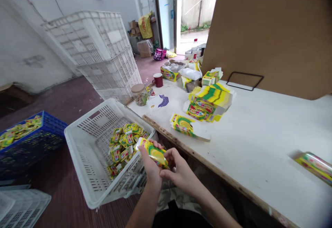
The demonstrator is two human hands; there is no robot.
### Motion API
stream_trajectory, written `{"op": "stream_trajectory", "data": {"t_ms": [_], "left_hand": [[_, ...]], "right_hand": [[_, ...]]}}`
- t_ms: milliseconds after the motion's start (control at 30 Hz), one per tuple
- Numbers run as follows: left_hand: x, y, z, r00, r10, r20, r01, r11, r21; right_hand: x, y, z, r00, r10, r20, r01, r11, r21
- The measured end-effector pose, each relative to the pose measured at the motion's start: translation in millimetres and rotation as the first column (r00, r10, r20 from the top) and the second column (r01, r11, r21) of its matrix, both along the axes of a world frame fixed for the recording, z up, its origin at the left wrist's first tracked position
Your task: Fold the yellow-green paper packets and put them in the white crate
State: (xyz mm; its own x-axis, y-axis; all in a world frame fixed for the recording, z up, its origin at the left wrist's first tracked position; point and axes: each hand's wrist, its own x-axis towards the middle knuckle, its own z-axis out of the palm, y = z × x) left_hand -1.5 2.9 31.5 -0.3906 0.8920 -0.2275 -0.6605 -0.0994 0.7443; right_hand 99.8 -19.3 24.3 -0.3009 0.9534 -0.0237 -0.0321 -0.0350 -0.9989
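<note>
A small yellow and green carton (153, 152) is held between both hands, low in the middle of the view. My left hand (149, 165) grips its near end from below, fingers curled round it. My right hand (178, 169) pinches its far end with thumb and fingers. Just to the left stands a white plastic basket (85, 152) tilted toward me, holding several folded cartons (123, 145) of the same kind. On the white table (259, 131) lie a flat carton blank (184, 125) near the edge and a stack of flat blanks (209, 103) farther back.
A blue crate (49, 131) with more cartons sits on the floor at left, stacked white crates (103, 51) stand behind it. A glass jar (139, 94), a red mug (158, 80), and a large cardboard sheet (272, 30) are on the table. Another carton (315, 165) lies at right.
</note>
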Motion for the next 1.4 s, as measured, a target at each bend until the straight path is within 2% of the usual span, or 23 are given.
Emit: {"op": "stream_trajectory", "data": {"t_ms": [100,167,233,300,400,467,533,567,600,633,700,733,767,800,833,900,933,967,1033,1100,1233,1333,1400], "left_hand": [[0.5,-4.8,-4.3,0.997,-0.060,-0.057,0.061,0.998,0.026],[2.2,-8.1,-7.7,0.985,-0.138,-0.101,0.141,0.990,0.029],[5.3,-10.3,-12.1,0.979,-0.171,-0.110,0.172,0.985,-0.001],[8.1,-11.0,-16.6,0.982,-0.157,-0.103,0.154,0.987,-0.034],[5.2,-9.8,-18.0,0.973,-0.186,-0.140,0.183,0.983,-0.033],[-5.6,-8.6,-12.0,0.957,-0.181,-0.225,0.187,0.982,0.004],[-22.3,-8.3,-0.8,0.918,-0.110,-0.382,0.151,0.985,0.080],[-31.0,-8.5,5.8,0.869,-0.065,-0.490,0.142,0.982,0.122],[-38.9,-9.0,12.5,0.787,-0.059,-0.614,0.188,0.971,0.147],[-44.9,-9.5,18.5,0.670,-0.092,-0.737,0.263,0.957,0.120],[-49.6,-10.3,26.6,0.381,-0.236,-0.894,0.434,0.899,-0.052],[-48.4,-10.4,28.1,0.249,-0.321,-0.914,0.507,0.847,-0.159],[-45.5,-10.4,27.7,0.156,-0.387,-0.909,0.551,0.798,-0.245],[-41.5,-10.5,25.6,0.104,-0.428,-0.898,0.571,0.764,-0.299],[-37.3,-10.8,22.4,0.089,-0.442,-0.893,0.564,0.761,-0.321],[-29.6,-12.3,14.4,0.107,-0.400,-0.910,0.486,0.820,-0.303],[-26.4,-13.5,10.5,0.112,-0.363,-0.925,0.452,0.848,-0.278],[-23.7,-15.0,7.2,0.112,-0.328,-0.938,0.443,0.861,-0.248],[-19.2,-18.1,2.6,0.120,-0.276,-0.954,0.477,0.858,-0.189],[-15.6,-20.8,0.7,0.123,-0.253,-0.960,0.517,0.842,-0.156],[-12.5,-23.9,0.7,0.080,-0.261,-0.962,0.512,0.839,-0.185],[-13.4,-24.3,0.5,0.125,-0.255,-0.959,0.482,0.860,-0.166],[-14.4,-23.6,-1.9,0.156,-0.265,-0.951,0.494,0.855,-0.158]], "right_hand": [[10.1,10.0,-0.8,0.996,-0.068,-0.059,0.067,0.998,-0.011],[18.5,15.9,0.6,0.993,-0.060,-0.106,0.060,0.998,0.000],[23.9,18.3,1.9,0.995,-0.039,-0.094,0.042,0.999,0.033],[25.8,17.6,2.2,0.996,-0.089,0.020,0.087,0.991,0.106],[28.9,16.7,2.5,0.948,-0.238,0.210,0.174,0.943,0.283],[36.2,18.5,5.2,0.920,-0.260,0.294,0.136,0.914,0.383],[46.5,21.1,10.2,0.874,-0.268,0.405,0.045,0.875,0.482],[51.3,21.9,13.1,0.833,-0.287,0.473,-0.010,0.846,0.533],[54.8,21.9,15.9,0.786,-0.309,0.535,-0.074,0.813,0.578],[56.7,21.1,18.4,0.746,-0.320,0.584,-0.146,0.777,0.612],[55.5,17.2,21.9,0.720,-0.291,0.630,-0.279,0.710,0.646],[53.0,14.7,22.5,0.737,-0.271,0.620,-0.305,0.685,0.662],[50.1,12.1,22.4,0.766,-0.274,0.581,-0.280,0.672,0.686],[47.2,9.9,21.6,0.799,-0.310,0.515,-0.196,0.675,0.711],[44.6,8.2,20.1,0.823,-0.372,0.430,-0.066,0.689,0.721],[40.7,6.8,16.4,0.848,-0.465,0.255,0.210,0.736,0.644],[39.0,7.0,14.4,0.877,-0.443,0.188,0.279,0.786,0.551],[37.1,7.4,12.7,0.918,-0.376,0.128,0.289,0.852,0.436],[32.3,8.8,10.2,0.980,-0.199,0.030,0.189,0.961,0.204],[26.8,10.3,8.4,0.992,-0.126,-0.006,0.126,0.991,0.054],[20.8,12.7,3.1,0.988,-0.153,0.007,0.153,0.988,0.030],[22.5,11.9,-0.2,0.990,-0.116,-0.083,0.119,0.992,0.033],[25.2,9.0,0.9,0.997,-0.047,-0.060,0.053,0.993,0.110]]}}
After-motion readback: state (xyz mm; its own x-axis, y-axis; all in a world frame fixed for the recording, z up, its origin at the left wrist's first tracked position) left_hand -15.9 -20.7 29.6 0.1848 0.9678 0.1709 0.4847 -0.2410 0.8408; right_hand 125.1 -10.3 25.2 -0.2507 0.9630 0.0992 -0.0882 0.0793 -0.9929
